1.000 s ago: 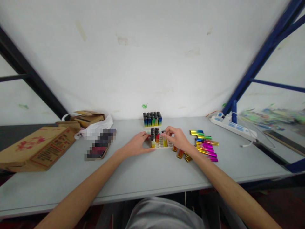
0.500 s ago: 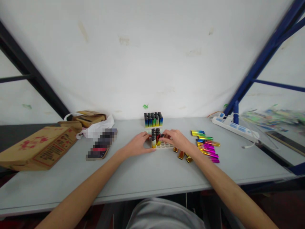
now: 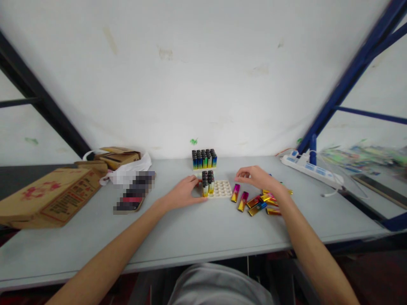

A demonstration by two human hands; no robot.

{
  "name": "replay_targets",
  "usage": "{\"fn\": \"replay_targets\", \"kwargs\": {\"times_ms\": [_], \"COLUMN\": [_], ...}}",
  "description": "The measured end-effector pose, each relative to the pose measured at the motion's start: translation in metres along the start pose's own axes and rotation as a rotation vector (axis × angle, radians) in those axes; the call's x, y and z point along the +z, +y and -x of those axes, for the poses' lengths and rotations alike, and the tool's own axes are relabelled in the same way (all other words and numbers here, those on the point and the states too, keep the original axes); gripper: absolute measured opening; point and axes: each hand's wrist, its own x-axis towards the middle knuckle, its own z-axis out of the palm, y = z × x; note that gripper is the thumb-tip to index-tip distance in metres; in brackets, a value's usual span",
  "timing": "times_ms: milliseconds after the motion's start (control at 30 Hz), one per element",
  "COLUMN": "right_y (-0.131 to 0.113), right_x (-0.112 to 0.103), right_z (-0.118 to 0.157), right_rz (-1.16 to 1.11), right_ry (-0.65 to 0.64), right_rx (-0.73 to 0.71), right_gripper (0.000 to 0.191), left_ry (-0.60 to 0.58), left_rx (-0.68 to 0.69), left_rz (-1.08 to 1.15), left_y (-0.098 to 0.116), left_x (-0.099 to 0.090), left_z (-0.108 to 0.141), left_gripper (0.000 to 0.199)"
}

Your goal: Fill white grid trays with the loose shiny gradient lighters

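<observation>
Nearest me, past the grey cloth [image 3: 219, 286] at my lap, the table [image 3: 190, 239] runs up to the loose lighters [image 3: 243, 201], which lie flat right of the tray [image 3: 223, 189]; the closest ones now look pink and gold where half a second ago they looked mostly gold. My right hand [image 3: 258, 177] has left the tray and hangs over their far side, fingers curled in with a narrow gap, and I cannot tell whether it holds anything; its wrist blocks part of the heap. My left hand [image 3: 183, 192] stays where it was, thumb and fingers wide around the tray's left end and hiding some of it, though I cannot tell how firmly it presses. The lighter that leaned under my right fingers is gone from that tilt, and the standing lighters [image 3: 208, 183] fill the left end upright, bare holes showing to their right. Off to my left sit a carton [image 3: 51, 195], a pixelated flat thing [image 3: 137, 190] and a plastic bag [image 3: 138, 168]; to my right, a power strip [image 3: 314, 171]. Farthest, a full block of lighters [image 3: 204, 159] stands near the wall [image 3: 203, 93]
</observation>
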Motion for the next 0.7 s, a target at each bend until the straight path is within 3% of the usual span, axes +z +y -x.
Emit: {"fn": "replay_targets", "kwargs": {"times_ms": [167,300,533,700], "right_y": [0.020,0.020,0.032,0.030], "right_x": [-0.002,0.009,0.007,0.007], "right_z": [0.007,0.001,0.005,-0.001], "right_rz": [-0.064,-0.087,-0.195,-0.258], "right_ry": [-0.199,-0.251,-0.198,-0.044], "right_rx": [-0.026,-0.069,0.053,-0.024], "right_gripper": [0.039,0.032,0.034,0.038], "left_ry": [-0.005,-0.013,-0.008,0.003], "left_rx": [-0.004,0.000,-0.004,0.003], "left_rz": [0.014,0.022,0.054,0.073], "left_y": [0.000,-0.001,-0.002,-0.002], "left_x": [-0.001,-0.001,0.000,0.000], "left_z": [0.001,0.000,-0.001,-0.001], "left_gripper": [0.057,0.057,0.057,0.058]}}
